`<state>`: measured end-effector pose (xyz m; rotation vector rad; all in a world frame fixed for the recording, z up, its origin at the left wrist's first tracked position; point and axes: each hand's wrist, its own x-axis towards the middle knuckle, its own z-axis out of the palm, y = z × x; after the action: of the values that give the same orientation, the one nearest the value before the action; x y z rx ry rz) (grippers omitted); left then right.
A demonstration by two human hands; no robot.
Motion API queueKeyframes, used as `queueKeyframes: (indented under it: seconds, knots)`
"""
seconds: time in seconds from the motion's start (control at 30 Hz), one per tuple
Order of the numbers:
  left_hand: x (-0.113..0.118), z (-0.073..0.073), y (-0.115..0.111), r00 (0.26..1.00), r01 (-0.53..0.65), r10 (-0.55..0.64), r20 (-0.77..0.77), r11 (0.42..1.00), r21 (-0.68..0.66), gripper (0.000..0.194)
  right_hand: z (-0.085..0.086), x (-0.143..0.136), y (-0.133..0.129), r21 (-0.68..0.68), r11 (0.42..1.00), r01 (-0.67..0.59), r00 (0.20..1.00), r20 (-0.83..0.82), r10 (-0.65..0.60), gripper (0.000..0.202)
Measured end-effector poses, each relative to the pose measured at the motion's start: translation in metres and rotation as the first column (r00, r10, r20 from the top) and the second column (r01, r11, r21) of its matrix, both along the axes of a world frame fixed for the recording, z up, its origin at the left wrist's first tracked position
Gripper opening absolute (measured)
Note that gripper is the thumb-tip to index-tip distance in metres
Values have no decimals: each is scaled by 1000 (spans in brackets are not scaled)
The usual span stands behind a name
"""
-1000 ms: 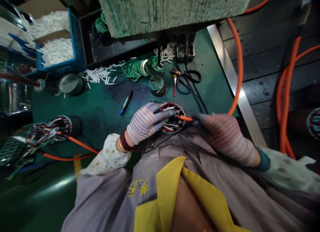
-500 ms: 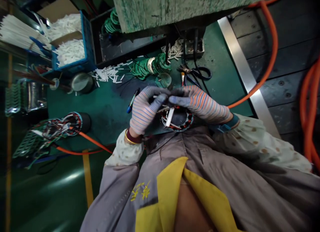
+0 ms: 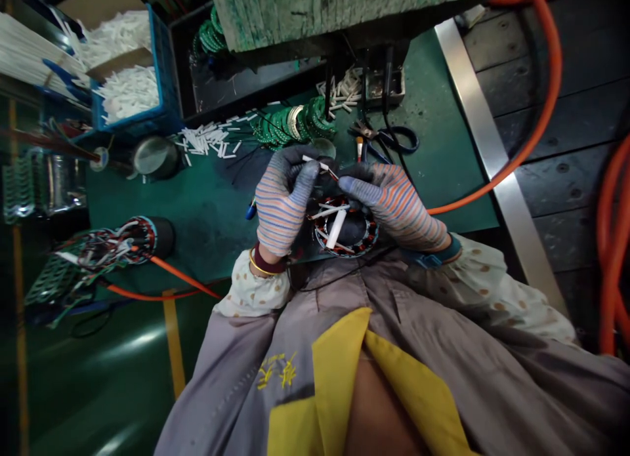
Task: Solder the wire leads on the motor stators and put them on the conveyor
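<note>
Both hands wear striped gloves with grey fingertips. My left hand (image 3: 285, 197) is closed, pinching a thin white sleeve (image 3: 315, 163) between thumb and forefinger. From the sleeve's right end a thin dark reddish wire (image 3: 333, 174) runs to my right hand (image 3: 388, 193), whose thumb and fingers are closed on it. Just below the hands lies a ring-shaped motor stator (image 3: 369, 238) with red, black and pale windings round its rim. A thicker white tube (image 3: 336, 229) and several thin white sleeves lie across the stator's left side. My fingers partly hide the wire's far end.
Cutting pliers (image 3: 398, 140) and a small brush (image 3: 359, 149) lie beyond my right hand. Loose white sleeves (image 3: 204, 140) and green coiled strips (image 3: 280, 126) lie behind. At left are a metal cup (image 3: 155, 157), another wired stator (image 3: 142, 236) and a blue crate (image 3: 165, 82). An orange hose (image 3: 472, 199) crosses the right edge.
My hands have drawn slightly apart, and the white sleeve and wire between them now show clearly. The view has shifted a little. More of the stator below is visible.
</note>
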<state>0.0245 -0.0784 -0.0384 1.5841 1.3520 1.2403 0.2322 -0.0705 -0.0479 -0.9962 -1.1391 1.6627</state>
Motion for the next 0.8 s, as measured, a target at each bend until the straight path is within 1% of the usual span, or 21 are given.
queueKeyframes:
  seconds: [0.1,0.27,0.4,0.47,0.63,0.8]
  knots:
    - [-1,3,1,1000,26,-26,-1,999,-18,50,-1,1,-1,-11,1000,-14,1000,-2,14,57]
    - [-6,14,0,996,83,-84,-34,996,-46,49,2,4,-2,5,1000,-12,1000,16,12,63]
    - [-5,20,-3,988,53,-65,-140,995,-82,43,5,4,-4,-8,1000,19,998,53,-18,65]
    - [-5,21,-3,984,48,-62,-167,995,-85,42,7,3,-4,-15,1000,25,998,56,-24,65]
    - [-9,22,1,974,140,-154,-169,986,-92,49,8,12,0,7,998,-61,997,57,60,65]
    - [-13,26,7,961,209,-232,-150,966,-155,58,1,22,2,16,993,-113,992,61,112,65]
